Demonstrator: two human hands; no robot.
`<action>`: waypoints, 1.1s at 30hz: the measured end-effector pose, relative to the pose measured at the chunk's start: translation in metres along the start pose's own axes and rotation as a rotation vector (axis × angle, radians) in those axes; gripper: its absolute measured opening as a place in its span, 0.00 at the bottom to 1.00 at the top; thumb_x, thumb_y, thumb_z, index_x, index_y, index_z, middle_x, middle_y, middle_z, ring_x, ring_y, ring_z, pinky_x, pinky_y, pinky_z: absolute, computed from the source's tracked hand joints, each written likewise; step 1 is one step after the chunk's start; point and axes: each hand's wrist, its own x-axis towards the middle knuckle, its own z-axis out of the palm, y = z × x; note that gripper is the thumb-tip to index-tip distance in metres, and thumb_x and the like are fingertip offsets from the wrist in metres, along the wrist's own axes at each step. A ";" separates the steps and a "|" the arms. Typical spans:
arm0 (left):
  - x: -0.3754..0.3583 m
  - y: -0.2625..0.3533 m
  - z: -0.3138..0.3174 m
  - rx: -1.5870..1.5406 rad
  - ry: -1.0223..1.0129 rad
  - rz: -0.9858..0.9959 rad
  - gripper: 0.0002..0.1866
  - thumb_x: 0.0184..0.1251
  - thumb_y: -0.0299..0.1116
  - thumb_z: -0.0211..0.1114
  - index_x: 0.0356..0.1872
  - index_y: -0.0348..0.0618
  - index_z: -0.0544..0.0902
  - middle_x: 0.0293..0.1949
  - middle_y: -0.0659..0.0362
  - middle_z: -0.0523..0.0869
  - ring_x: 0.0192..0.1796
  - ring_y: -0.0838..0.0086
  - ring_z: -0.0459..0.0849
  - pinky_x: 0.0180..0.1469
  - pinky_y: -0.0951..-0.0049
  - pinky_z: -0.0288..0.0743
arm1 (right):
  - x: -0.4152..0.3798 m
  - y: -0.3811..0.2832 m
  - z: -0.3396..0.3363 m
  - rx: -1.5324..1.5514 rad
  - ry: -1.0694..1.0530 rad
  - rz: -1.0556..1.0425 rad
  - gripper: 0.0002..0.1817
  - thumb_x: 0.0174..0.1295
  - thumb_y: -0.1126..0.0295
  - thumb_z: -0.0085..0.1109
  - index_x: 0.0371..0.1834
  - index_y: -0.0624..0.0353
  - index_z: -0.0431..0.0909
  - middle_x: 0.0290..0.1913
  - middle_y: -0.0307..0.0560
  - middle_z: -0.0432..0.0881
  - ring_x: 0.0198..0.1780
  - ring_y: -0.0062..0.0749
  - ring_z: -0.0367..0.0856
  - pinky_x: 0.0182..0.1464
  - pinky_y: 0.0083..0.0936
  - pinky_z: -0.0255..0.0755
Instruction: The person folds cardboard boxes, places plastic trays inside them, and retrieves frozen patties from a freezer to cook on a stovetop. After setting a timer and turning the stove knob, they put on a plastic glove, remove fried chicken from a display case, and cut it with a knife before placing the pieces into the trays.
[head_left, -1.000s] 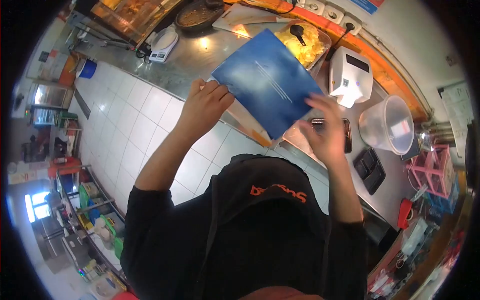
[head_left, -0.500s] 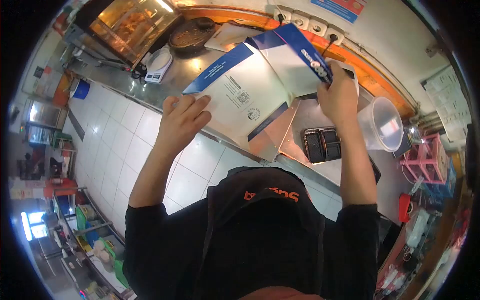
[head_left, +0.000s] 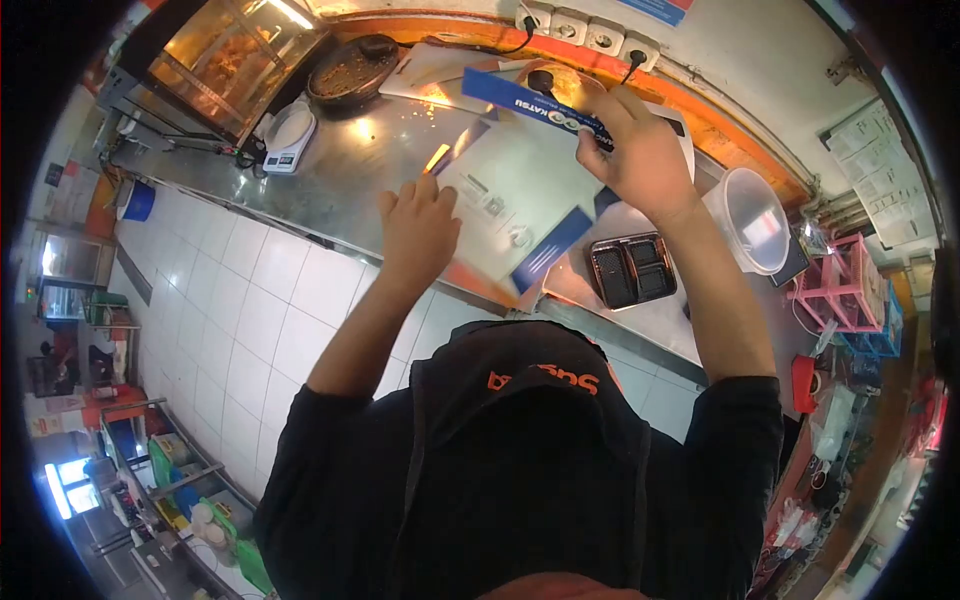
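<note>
Both hands (head_left: pixel 420 225) (head_left: pixel 640 150) grip the folded carton (head_left: pixel 515 205) above a black tray (head_left: pixel 632 270), beside a clear tub (head_left: pixel 755 222).

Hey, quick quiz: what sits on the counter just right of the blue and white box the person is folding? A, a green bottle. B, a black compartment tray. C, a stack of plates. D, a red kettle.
B: a black tray with compartments lies on the counter beside the box, below the right hand.

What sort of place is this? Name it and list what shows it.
Probably a small takeaway food kitchen: a steel counter with a kitchen scale, a glass warming cabinet holding fried food, and a black compartment meal tray beside the printed box being folded.
</note>
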 end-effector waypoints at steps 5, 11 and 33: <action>0.016 0.009 0.013 -0.150 0.255 -0.061 0.38 0.48 0.38 0.75 0.64 0.49 0.70 0.59 0.51 0.75 0.61 0.52 0.73 0.56 0.51 0.66 | 0.008 -0.006 -0.007 -0.043 0.096 -0.030 0.19 0.51 0.64 0.71 0.46 0.53 0.78 0.39 0.45 0.80 0.35 0.43 0.84 0.37 0.35 0.80; 0.036 -0.031 0.030 -0.611 -0.127 -0.166 0.25 0.59 0.35 0.65 0.59 0.43 0.77 0.47 0.44 0.86 0.50 0.50 0.84 0.52 0.55 0.76 | -0.005 -0.001 -0.019 -0.110 -0.039 -0.050 0.24 0.50 0.63 0.72 0.52 0.50 0.77 0.45 0.45 0.78 0.37 0.43 0.84 0.39 0.35 0.80; 0.111 -0.018 -0.093 0.349 -0.004 0.094 0.33 0.60 0.46 0.73 0.65 0.47 0.75 0.69 0.52 0.70 0.75 0.59 0.59 0.73 0.52 0.54 | -0.078 -0.016 0.129 1.254 -0.508 1.333 0.17 0.57 0.64 0.53 0.47 0.62 0.76 0.33 0.45 0.80 0.29 0.29 0.81 0.34 0.31 0.81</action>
